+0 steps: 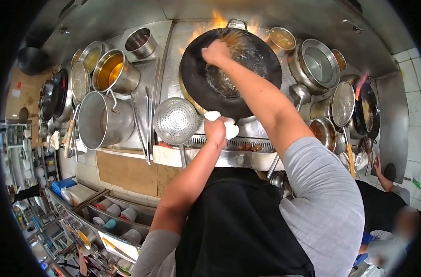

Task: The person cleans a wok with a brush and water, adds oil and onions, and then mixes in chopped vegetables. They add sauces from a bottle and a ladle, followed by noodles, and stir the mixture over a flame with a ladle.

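Note:
A large black wok [196, 74] sits over the burner with flames at its far rim, and water swirls and bubbles inside it. My right hand [216, 53] reaches into the wok, fingers closed round a wok brush [238, 42] whose tan bristles are blurred. At the near rim, my left hand [216, 130] is closed on a folded white cloth [230, 131], which covers the wok's near side where it is gripped. Just left of that hand lies a round perforated strainer [176, 121], its handle pointing toward me.
Left of the wok stand a deep empty-looking pot [105, 121], a pot of amber liquid [110, 71] and long tongs [139, 124]. To the right are a pot of clear liquid [319, 64], a ladle [301, 93] and a mesh skimmer [343, 104]. Another person [385, 203] works at far right.

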A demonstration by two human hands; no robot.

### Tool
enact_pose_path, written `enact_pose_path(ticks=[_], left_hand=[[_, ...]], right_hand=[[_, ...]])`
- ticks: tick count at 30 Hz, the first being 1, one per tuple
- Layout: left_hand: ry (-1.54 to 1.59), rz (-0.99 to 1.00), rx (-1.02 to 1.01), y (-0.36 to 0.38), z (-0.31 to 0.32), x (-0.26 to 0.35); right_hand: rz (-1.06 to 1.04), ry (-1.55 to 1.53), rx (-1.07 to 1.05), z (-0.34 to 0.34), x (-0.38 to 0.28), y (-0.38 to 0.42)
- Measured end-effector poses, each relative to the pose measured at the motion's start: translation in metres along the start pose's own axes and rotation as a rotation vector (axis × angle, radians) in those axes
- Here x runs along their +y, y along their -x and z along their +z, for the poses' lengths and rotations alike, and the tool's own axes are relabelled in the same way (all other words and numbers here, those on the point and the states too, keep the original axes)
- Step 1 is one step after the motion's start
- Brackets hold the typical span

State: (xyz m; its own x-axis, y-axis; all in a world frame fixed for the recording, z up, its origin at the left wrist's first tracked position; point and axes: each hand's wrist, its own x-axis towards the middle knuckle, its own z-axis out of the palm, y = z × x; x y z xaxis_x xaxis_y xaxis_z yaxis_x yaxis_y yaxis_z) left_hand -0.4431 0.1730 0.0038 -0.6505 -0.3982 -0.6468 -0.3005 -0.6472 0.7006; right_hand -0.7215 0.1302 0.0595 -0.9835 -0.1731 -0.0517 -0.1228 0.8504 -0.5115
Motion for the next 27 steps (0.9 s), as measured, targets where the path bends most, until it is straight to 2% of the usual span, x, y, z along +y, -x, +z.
enact_pose_path(ticks=[1, 3, 4, 5, 7, 8, 9, 11, 13, 15, 17, 19, 21, 22, 23, 24, 25, 26, 27], left_hand=[[-0.008, -0.004, -0.001, 0.004, -0.003, -0.001], [-0.069, 0.034, -0.012, 0.004, 0.002, 0.004], [-0.067, 0.039, -0.017, 0.001, 0.000, 0.002], [-0.073, 0.041, -0.017, -0.003, -0.002, 0.001], [-0.053, 0.025, -0.056, -0.004, -0.005, -0.003], [-0.017, 0.035, -0.031, 0.007, 0.004, 0.008], [-0.016, 0.035, -0.029, 0.004, 0.002, 0.001], [-0.028, 0.061, -0.001, -0.012, -0.003, -0.012], [-0.044, 0.056, -0.063, -0.004, -0.002, -0.005], [-0.056, 0.137, -0.048, 0.001, 0.001, -0.003], [-0.075, 0.113, -0.066, 0.003, -0.001, -0.002], [-0.064, 0.079, 0.025, 0.003, 0.004, -0.001], [-0.058, 0.081, -0.042, -0.015, -0.005, -0.005], [-0.053, 0.040, -0.065, -0.012, -0.006, 0.001], [-0.041, -0.001, -0.091, -0.007, -0.006, 0.006], [-0.026, -0.036, -0.159, -0.004, -0.008, 0.010], [-0.019, -0.034, -0.166, -0.007, -0.012, 0.014], [0.066, -0.105, -0.253, -0.011, -0.018, 0.015], [0.150, -0.179, -0.335, -0.012, -0.026, 0.014]], right_hand=[[-0.012, -0.076, -0.167, -0.017, -0.021, 0.030], [-0.303, 0.101, -0.345, -0.008, -0.045, 0.084], [-0.405, 0.051, -0.447, -0.025, -0.053, 0.119], [-0.517, 0.032, -0.409, -0.034, -0.051, 0.141], [-0.564, 0.108, -0.213, -0.012, -0.022, 0.100], [-0.391, 0.234, -0.541, -0.065, -0.029, 0.075], [-0.136, 0.025, -0.328, -0.032, 0.001, 0.028], [-0.343, 0.341, 0.050, 0.021, 0.011, 0.007], [-0.211, 0.053, -0.213, 0.015, -0.033, 0.058], [-0.527, 0.098, -0.416, -0.030, -0.067, 0.119], [-0.533, 0.077, -0.443, -0.043, -0.057, 0.112], [-0.245, -0.013, -0.353, -0.038, -0.021, 0.040], [-0.079, -0.115, -0.042, -0.012, 0.016, 0.003], [-0.143, -0.038, 0.087, -0.008, 0.010, 0.025], [-0.176, -0.004, -0.189, -0.012, 0.011, 0.043], [-0.383, 0.002, -0.132, -0.003, 0.023, 0.071], [-0.525, 0.093, -0.448, -0.020, 0.027, 0.098], [-0.705, 0.075, -0.397, -0.032, 0.045, 0.129], [-0.684, 0.277, -0.619, -0.077, 0.040, 0.155]])
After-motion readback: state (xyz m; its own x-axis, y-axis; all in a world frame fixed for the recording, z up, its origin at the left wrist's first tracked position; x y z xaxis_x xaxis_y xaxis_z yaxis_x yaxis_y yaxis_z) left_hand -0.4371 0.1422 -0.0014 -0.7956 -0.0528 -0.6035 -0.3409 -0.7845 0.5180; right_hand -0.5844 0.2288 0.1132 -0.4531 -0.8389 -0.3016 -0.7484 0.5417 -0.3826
